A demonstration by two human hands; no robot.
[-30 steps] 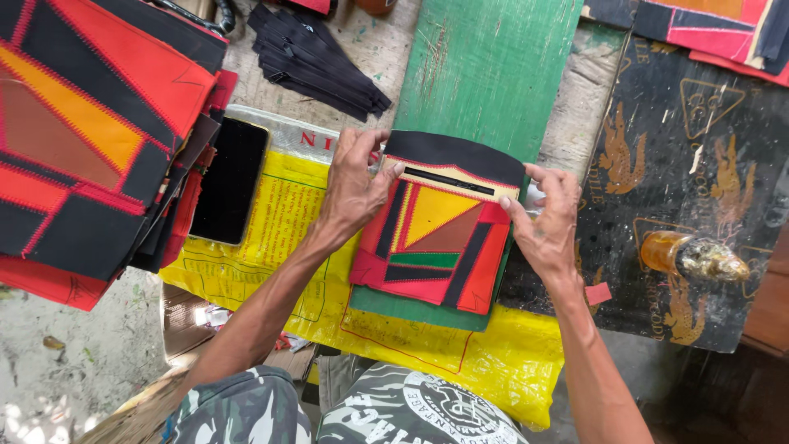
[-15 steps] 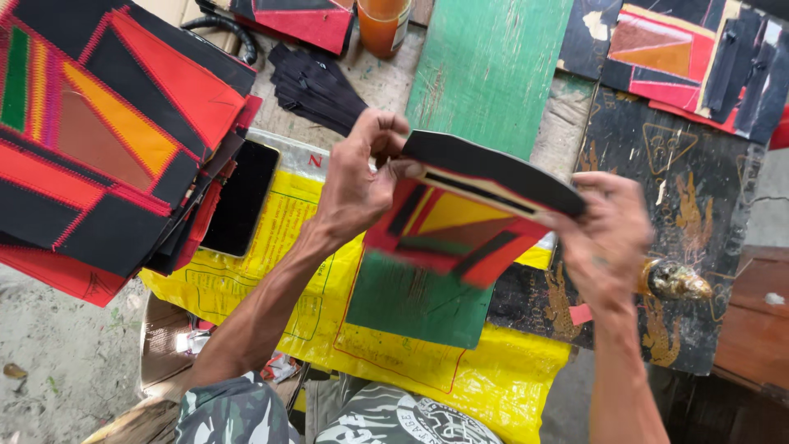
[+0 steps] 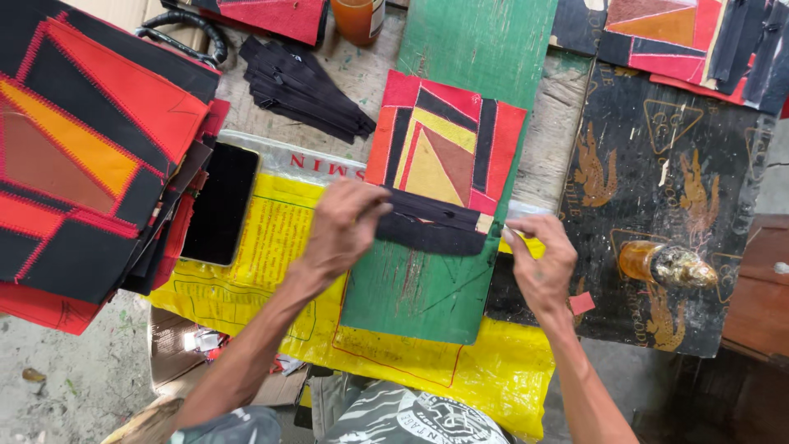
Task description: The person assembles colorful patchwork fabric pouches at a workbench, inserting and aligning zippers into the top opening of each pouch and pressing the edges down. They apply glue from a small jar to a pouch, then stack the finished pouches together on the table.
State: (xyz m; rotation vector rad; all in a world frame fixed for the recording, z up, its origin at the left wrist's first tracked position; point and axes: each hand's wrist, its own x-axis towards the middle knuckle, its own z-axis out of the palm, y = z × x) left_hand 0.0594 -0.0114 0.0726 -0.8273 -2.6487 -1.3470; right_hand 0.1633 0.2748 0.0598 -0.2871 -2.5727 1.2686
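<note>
The patchwork panel (image 3: 448,148) lies on the green board (image 3: 460,49). Its near black flap (image 3: 431,230) is pinched by the left hand (image 3: 345,226); the right hand (image 3: 538,263), seemingly loosely curled, should steady the edge evenly.

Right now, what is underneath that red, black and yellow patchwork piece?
The patchwork piece lies on a green board, itself on a yellow plastic sheet. The board beneath the piece is hidden.
</note>
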